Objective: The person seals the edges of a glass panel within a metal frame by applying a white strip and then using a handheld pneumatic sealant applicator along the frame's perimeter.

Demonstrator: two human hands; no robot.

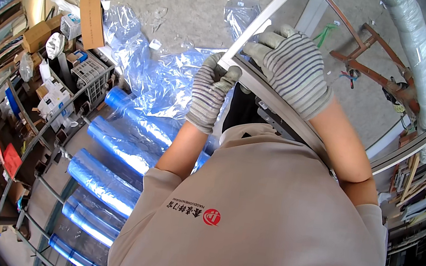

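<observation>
A pale metal frame [269, 18], which looks like a window or door frame, stands before my body with one corner between my gloved hands. My left hand [208, 97], in a grey-and-white striped work glove, is closed around that corner, thumb on the near side. My right hand [298, 71], in a matching glove, lies across the frame just right of the corner. Its fingers are bent over the profile, and the palm side is hidden. From the corner, one bar runs up and away, while a darker side bar [282, 102] passes beneath my right wrist toward the lower right.
Crumpled clear film [161, 74] spreads over the floor at left, beside several blue film rolls [103, 180] on a rack. A cardboard piece [92, 15] and a grey crate [91, 72] stand farther left. At right are a rusty metal stand [379, 72] and a film-wrapped bundle [425, 59].
</observation>
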